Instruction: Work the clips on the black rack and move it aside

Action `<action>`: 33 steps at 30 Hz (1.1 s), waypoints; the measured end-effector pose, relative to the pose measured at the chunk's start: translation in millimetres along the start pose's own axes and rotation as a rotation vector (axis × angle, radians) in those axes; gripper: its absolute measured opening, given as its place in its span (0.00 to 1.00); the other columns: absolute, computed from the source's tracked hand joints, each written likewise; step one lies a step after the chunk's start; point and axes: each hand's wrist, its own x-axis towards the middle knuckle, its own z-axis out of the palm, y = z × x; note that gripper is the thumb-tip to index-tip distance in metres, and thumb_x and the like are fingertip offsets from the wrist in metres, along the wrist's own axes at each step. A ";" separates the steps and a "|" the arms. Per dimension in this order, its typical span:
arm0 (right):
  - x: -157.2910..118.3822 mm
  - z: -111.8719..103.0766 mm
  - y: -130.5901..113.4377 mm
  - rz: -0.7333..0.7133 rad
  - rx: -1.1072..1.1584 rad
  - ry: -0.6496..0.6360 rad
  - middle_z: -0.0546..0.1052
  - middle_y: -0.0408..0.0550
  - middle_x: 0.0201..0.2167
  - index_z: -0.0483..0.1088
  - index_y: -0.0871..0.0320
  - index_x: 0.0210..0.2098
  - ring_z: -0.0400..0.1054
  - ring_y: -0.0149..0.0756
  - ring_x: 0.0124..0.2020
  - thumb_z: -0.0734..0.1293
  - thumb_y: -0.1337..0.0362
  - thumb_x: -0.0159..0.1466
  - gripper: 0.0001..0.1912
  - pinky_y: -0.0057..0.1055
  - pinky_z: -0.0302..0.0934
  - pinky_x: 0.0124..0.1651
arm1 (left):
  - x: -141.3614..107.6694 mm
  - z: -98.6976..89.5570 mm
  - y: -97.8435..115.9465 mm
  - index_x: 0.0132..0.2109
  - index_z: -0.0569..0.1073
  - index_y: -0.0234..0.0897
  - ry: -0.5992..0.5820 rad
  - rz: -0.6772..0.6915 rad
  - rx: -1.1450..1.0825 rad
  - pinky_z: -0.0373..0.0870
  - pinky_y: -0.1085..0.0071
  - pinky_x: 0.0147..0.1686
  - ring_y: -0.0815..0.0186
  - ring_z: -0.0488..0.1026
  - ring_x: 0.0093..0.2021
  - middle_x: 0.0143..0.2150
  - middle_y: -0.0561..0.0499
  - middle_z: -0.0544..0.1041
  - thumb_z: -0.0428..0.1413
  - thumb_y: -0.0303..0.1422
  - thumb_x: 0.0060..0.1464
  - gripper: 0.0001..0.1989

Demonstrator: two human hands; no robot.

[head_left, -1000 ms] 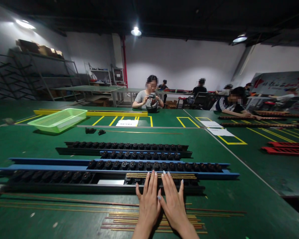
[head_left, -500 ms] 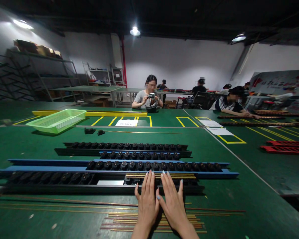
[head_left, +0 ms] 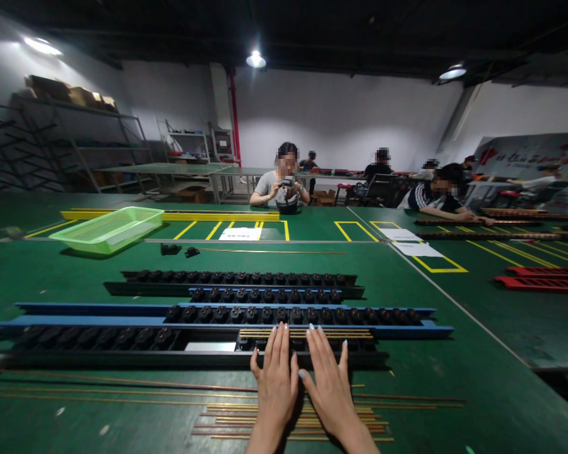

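My left hand (head_left: 277, 381) and my right hand (head_left: 329, 384) lie side by side, palms down with fingers stretched out. Their fingertips rest on several thin brass rods (head_left: 350, 334) that run along the right part of the nearest black channel (head_left: 123, 360). Beneath those rods, black socket-like modules sit in the channel, partly covered by my fingers. More modules (head_left: 94, 337) fill its left part, and a bare silvery stretch (head_left: 211, 347) shows between the two groups. Loose brass and copper-coloured rods (head_left: 236, 421) lie on the table below and beside my wrists.
Behind stand a blue channel (head_left: 94, 320) and another black channel (head_left: 231, 277), both holding modules. Farther off are a green basket (head_left: 108, 230), a yellow rail (head_left: 218, 216) and two loose black parts (head_left: 170, 250). A person (head_left: 281, 183) sits opposite; red rails (head_left: 539, 284) lie right.
My left hand has shifted slightly left and its thumb has moved away from the right thumb. My right hand stays nearly in place on the rods.
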 end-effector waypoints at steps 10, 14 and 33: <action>-0.9 3.6 6.3 -0.030 -0.001 -0.016 0.52 0.52 0.67 0.29 0.54 0.68 0.46 0.44 0.67 0.52 0.51 0.68 0.36 0.63 0.35 0.64 | 0.5 3.8 -3.9 0.68 0.45 0.44 0.035 -0.079 0.034 0.38 0.54 0.62 0.62 0.63 0.61 0.62 0.45 0.67 0.43 0.31 0.62 0.29; -0.8 3.7 6.8 -0.029 0.002 -0.015 0.53 0.53 0.67 0.29 0.54 0.68 0.47 0.45 0.67 0.51 0.51 0.68 0.36 0.63 0.36 0.64 | 0.6 3.2 -3.9 0.68 0.42 0.44 0.026 -0.080 0.064 0.38 0.52 0.62 0.61 0.62 0.62 0.63 0.45 0.65 0.43 0.30 0.62 0.30; -0.9 1.4 1.0 0.013 0.007 0.005 0.54 0.51 0.67 0.29 0.52 0.68 0.47 0.44 0.67 0.50 0.51 0.69 0.34 0.62 0.35 0.64 | 2.9 2.7 -14.3 0.68 0.42 0.44 0.041 -0.184 0.073 0.36 0.47 0.62 0.60 0.60 0.63 0.64 0.45 0.64 0.43 0.31 0.62 0.30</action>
